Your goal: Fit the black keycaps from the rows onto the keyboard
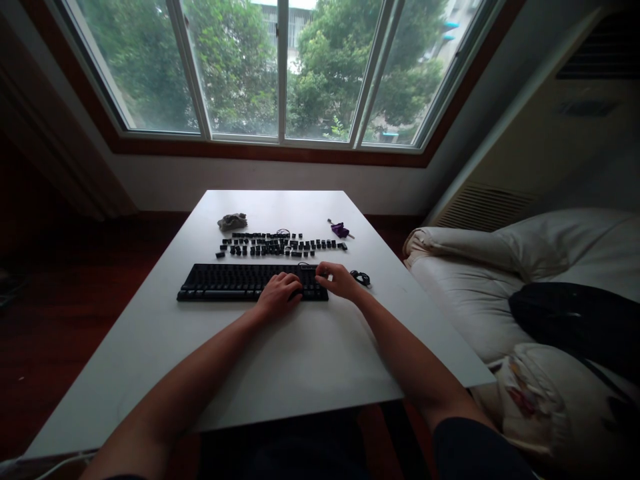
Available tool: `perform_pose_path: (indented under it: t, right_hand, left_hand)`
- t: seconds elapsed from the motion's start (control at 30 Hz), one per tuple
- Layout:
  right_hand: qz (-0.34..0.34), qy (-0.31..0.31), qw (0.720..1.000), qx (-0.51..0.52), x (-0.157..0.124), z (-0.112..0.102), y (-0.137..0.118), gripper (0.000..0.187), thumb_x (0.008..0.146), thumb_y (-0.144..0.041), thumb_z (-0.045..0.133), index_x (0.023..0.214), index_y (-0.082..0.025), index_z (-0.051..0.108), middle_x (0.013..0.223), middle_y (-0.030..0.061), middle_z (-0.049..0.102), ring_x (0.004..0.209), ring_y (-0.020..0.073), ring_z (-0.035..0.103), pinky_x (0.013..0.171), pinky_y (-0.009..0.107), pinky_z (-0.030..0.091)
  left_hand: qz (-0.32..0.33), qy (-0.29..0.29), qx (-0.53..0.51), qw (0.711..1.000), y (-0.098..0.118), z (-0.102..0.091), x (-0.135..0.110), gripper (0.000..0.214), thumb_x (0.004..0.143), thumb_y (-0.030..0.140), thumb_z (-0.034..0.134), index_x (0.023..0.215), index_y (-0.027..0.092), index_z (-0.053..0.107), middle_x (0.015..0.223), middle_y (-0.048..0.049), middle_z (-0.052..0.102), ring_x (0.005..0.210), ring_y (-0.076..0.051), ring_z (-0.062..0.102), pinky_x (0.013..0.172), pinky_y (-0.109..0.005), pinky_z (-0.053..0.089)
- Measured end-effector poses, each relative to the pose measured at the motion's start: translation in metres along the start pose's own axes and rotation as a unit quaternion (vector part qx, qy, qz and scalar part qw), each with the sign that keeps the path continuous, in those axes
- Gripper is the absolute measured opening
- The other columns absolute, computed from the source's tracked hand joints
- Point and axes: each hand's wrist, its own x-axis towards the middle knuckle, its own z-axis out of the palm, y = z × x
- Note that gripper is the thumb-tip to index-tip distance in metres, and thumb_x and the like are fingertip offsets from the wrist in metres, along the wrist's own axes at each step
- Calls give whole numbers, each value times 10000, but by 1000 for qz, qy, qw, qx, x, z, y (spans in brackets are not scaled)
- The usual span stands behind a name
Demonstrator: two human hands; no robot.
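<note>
A black keyboard [225, 283] lies across the white table. My left hand [280, 293] rests on its right part, palm down, fingers spread over the keys. Above the keyboard's upper right corner is my right hand [337, 279], thumb and forefinger bent together in a pinch; whatever sits between them is too small to make out. Loose black keycaps [270, 248] are spread in uneven rows just beyond the keyboard. A coiled black cable [361, 277] lies beside my right hand.
A crumpled grey cloth [233, 222] is at the table's far left. Toward the far right lies a purple cloth [340, 230] with a thin stick-like tool. The white table [280, 373] stands before a window; a cream sofa [450, 287] with a dark bag [570, 320] is on the right.
</note>
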Motion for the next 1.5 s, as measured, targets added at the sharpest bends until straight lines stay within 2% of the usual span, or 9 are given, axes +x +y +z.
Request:
perform_pose_path:
  t: [0.13,0.23,0.33,0.5,0.67,0.87,1.07,1.2,1.5]
  right_hand:
    - [5,33,999,-31,-1,-3,1,133,850,-317,616,835,-190,655,761,15,664,633,131,563,625,256,465]
    - [48,52,997,-10,0,-4,10,172,865,-352,612,822,-189,651,676,-1,651,576,121,566,572,238,459]
    - [116,36,990,69,2,-4,21,231,863,-422,625,843,-192,644,616,-6,650,538,138,608,497,231,468]
    - [144,29,969,198,4,-2,31,329,817,-496,693,849,-175,625,778,48,720,574,153,672,496,248,539]
    - [193,85,936,282,4,-11,38,398,774,-524,747,861,-167,597,811,60,730,569,156,685,508,256,559]
    - [158,96,935,302,3,-14,26,416,776,-539,757,878,-163,608,830,64,736,619,157,699,576,272,582]
    - [121,34,941,313,3,6,-5,375,799,-502,754,909,-159,653,849,63,743,678,167,715,628,290,594]
    - [106,17,941,322,1,16,-20,339,812,-473,751,907,-158,671,834,60,743,709,171,721,655,292,597]
    - [136,28,932,335,2,28,-16,392,770,-514,774,909,-165,661,813,46,739,682,181,727,622,295,599]
  left_hand:
    - [-3,-7,11,1000,-1,1,0,147,894,296,634,1027,244,672,1159,-47,653,1054,-242,542,912,-411,434]
    - [-1,-10,13,1000,-1,1,-1,144,903,301,626,1026,242,671,1170,-41,652,1060,-240,538,914,-410,432]
    - [2,-9,12,1000,-2,1,-1,138,906,298,625,1023,245,673,1176,-39,651,1056,-240,538,911,-411,431]
    - [5,-2,9,1000,-1,2,-1,132,899,292,635,1015,243,676,1171,-44,654,1048,-240,543,905,-413,430]
    - [5,2,4,1000,-2,2,-1,123,894,285,641,1002,240,679,1161,-46,657,1043,-240,548,904,-413,433]
    - [-3,11,-10,1000,-1,2,-2,155,887,271,647,1038,244,673,1138,-50,664,1037,-236,564,918,-410,444]
    - [-58,54,-50,996,-1,4,0,284,888,284,649,1168,240,625,1106,-56,665,1024,-234,604,900,-388,471]
    - [-66,71,-85,992,-3,3,1,253,891,288,643,1139,236,635,1073,-58,666,1013,-227,619,892,-372,487]
    - [-50,68,-129,988,-4,3,-1,224,847,193,637,1066,237,661,1063,-51,677,997,-209,632,906,-350,500]
